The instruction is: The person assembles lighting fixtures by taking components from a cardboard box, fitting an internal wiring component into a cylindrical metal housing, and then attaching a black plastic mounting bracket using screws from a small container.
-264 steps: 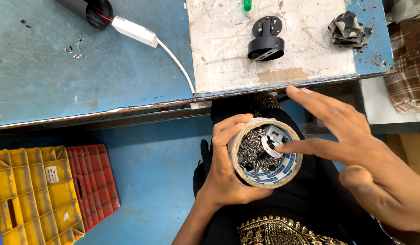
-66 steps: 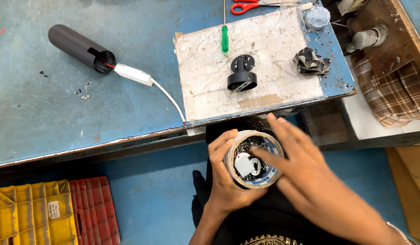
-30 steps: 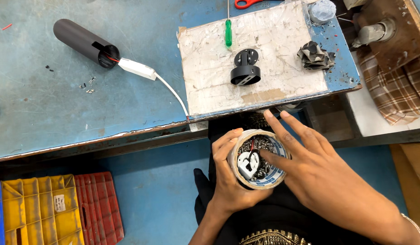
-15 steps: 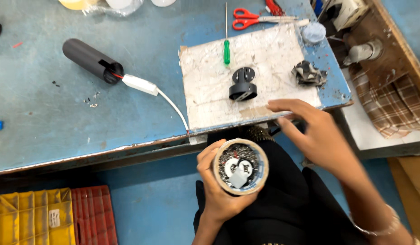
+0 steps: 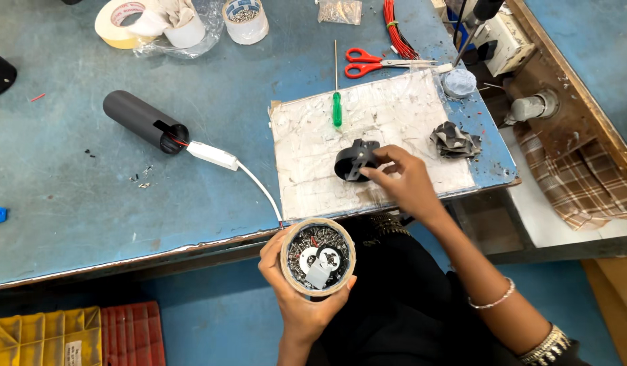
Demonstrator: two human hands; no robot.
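Black fitting [image 5: 354, 161] at right hand [image 5: 407, 181] fingertips.

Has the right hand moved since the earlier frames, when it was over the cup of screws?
Yes. The right hand has left the round cup of screws and reached up onto the white work board, touching the black fitting.

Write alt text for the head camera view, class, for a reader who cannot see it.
The right hand touches a black round part on a white board, while the left hand holds a round tub of screws below the blue table edge. A green screwdriver and red scissors lie nearby.
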